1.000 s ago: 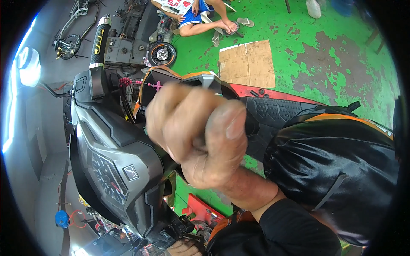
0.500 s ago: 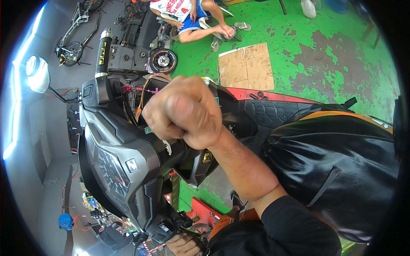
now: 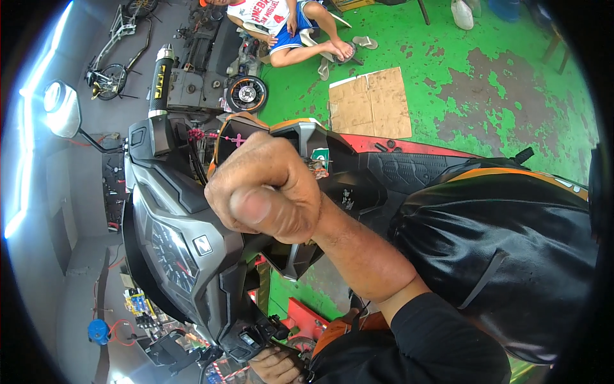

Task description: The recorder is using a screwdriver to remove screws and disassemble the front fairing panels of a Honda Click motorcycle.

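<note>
My right hand point(image 3: 265, 189) is closed in a fist over the middle of a scooter's front panel point(image 3: 217, 211), thumb bent across the curled fingers. Whatever it may hold is hidden inside and beneath it. At the lower edge, the fingers of my left hand point(image 3: 278, 366) wrap around the near handlebar grip, which they mostly cover. The far handlebar grip point(image 3: 160, 83), black with yellow marking and a silver end, stands free. A pink beaded string with a cross point(image 3: 238, 139) hangs just beyond my right fist. Beside my wrist shows a green and white packet point(image 3: 321, 157) in the scooter's front compartment.
The black scooter seat point(image 3: 499, 256) fills the right side. A mirror point(image 3: 61, 109) sticks out at left. On the green floor lies flattened cardboard point(image 3: 371, 102); a seated person point(image 3: 288, 32) is beyond it, near a loose wheel point(image 3: 246, 93) and an engine block point(image 3: 192, 83).
My right fist has moved down and slightly left, its thumb tipping the same way. It now covers a pale strip seen earlier and uncovers the green and white packet. My left hand stays on the grip.
</note>
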`<state>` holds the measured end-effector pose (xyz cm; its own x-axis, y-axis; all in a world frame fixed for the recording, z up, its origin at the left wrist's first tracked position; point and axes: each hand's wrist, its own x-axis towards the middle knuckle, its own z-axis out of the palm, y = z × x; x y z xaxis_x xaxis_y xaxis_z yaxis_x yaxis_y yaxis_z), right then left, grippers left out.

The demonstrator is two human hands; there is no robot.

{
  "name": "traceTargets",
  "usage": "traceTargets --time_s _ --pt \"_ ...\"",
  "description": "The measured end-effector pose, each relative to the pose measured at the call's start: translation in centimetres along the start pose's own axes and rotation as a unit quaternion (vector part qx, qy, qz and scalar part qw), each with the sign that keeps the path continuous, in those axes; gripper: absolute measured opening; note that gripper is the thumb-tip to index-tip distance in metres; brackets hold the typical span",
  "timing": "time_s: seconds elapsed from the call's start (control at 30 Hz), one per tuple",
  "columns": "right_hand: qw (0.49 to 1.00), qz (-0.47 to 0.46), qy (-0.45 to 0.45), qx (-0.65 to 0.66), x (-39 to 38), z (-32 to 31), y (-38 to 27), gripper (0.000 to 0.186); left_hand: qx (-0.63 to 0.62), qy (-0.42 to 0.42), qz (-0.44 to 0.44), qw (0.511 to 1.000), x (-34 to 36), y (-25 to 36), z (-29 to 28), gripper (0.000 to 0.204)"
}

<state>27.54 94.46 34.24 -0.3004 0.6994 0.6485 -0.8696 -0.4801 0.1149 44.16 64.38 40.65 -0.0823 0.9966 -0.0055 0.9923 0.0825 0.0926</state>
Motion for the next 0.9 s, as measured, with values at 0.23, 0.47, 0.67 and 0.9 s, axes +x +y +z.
traceTargets --time_s 0.23,0.47,0.67,0.9 --pt "0.973 -0.022 0.136 -0.187 -0.7 2.7 0.2 0.034 0.015 -0.018 0.012 1.000 0.1 -0.4 -0.4 0.018" --pt "0.997 -0.031 0.068 -0.020 1.0 1.4 0.1 0.047 0.024 -0.033 0.014 0.999 0.9 0.4 -1.6 0.017" --pt "0.988 0.063 -0.118 -0.075 0.9 1.0 0.6 0.019 0.015 -0.049 -0.028 0.998 0.0 0.2 -2.0 0.012" --pt "0.826 0.112 -0.051 -0.550 -0.5 -15.0 -1.1 0.045 -0.108 0.089 0.074 0.987 -2.5 -1.9 2.0 0.023"
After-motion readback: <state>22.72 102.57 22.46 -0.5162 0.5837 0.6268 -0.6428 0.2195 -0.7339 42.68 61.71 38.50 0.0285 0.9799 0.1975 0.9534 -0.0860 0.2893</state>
